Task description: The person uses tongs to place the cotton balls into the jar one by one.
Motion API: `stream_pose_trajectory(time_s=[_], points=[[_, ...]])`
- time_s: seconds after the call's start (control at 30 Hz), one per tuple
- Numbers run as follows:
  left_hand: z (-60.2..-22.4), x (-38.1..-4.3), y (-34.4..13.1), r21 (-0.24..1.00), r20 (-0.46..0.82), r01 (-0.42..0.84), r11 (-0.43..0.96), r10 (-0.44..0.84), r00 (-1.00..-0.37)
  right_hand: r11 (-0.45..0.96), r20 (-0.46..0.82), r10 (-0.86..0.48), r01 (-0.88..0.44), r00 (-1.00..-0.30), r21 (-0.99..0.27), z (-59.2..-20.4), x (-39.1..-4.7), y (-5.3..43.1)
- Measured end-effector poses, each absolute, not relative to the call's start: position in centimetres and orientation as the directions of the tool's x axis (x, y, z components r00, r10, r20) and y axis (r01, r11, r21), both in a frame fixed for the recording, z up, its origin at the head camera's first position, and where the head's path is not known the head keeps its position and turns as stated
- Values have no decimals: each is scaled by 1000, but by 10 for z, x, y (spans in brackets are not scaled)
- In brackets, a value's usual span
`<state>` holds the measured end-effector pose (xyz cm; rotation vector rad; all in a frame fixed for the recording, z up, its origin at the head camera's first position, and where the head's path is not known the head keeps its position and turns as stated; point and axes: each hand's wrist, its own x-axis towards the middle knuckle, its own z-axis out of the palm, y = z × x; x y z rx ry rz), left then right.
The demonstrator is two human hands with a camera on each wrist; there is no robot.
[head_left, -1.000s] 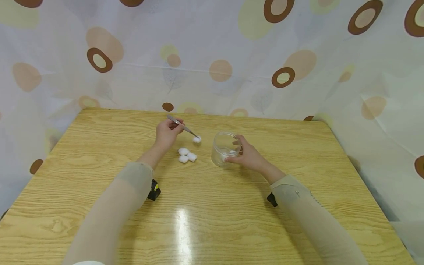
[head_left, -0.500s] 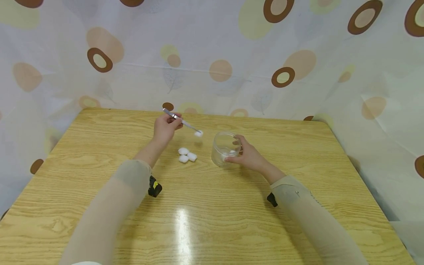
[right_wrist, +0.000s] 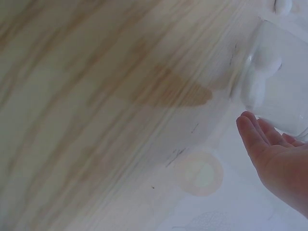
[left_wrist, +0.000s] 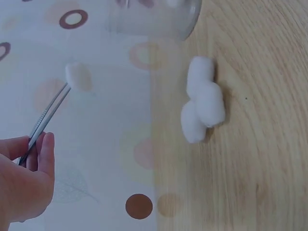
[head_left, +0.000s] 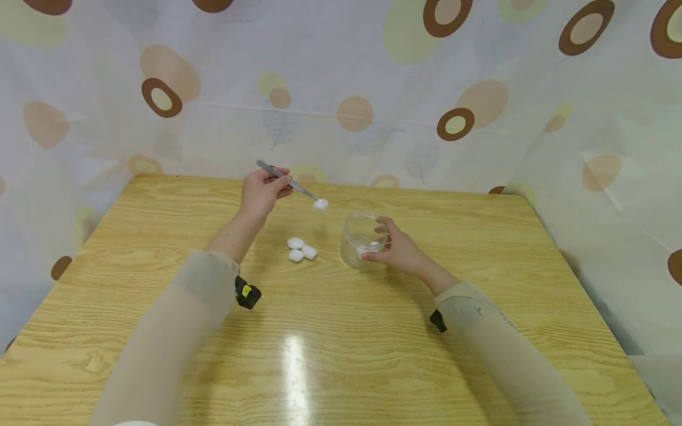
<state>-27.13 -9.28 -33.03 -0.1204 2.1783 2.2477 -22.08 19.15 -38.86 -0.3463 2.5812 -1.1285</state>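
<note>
My left hand (head_left: 260,195) pinches a pair of metal tweezers (head_left: 303,190), raised above the far part of the table. A white cotton ball (head_left: 321,205) hangs at the tweezer tips, off the table and left of the jar's mouth; it also shows in the left wrist view (left_wrist: 78,76). A lidless clear glass jar (head_left: 350,251) stands upright on the table. My right hand (head_left: 403,251) holds its right side, thumb in front. White cotton balls (right_wrist: 266,62) lie at the jar's bottom in the right wrist view. Three more cotton balls (head_left: 296,255) touch each other on the table, left of the jar.
The wooden table (head_left: 341,367) runs back to a patterned curtain (head_left: 319,77), which also rises along the right side. Black devices (head_left: 247,293) sit under both wrists. A bright reflection lies on the table's near part.
My left hand has moved up and slightly left, lifting the tweezers and cotton ball higher from the table. The right hand, the jar and the loose cotton balls have stayed put.
</note>
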Motion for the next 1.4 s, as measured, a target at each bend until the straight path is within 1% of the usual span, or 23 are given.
stream_pose_trajectory(time_s=[0.33,0.57,0.97,1.4], points=[[-312,-266,-82,996,-59,-58,-71,-15,-998,669,-173,-334,-103,-927,-736,-389,-222,192],[-307,-264,-70,991,-63,-63,-119,6,-998,666,-175,-332,-99,-927,-739,-389,-223,192],[-313,-263,-39,993,-84,-89,-82,66,-994,672,-178,-319,-90,-931,-735,-391,-226,193],[-330,-259,-22,999,-39,-41,-18,94,-995,653,-174,-322,-85,-931,-753,-393,-226,189]])
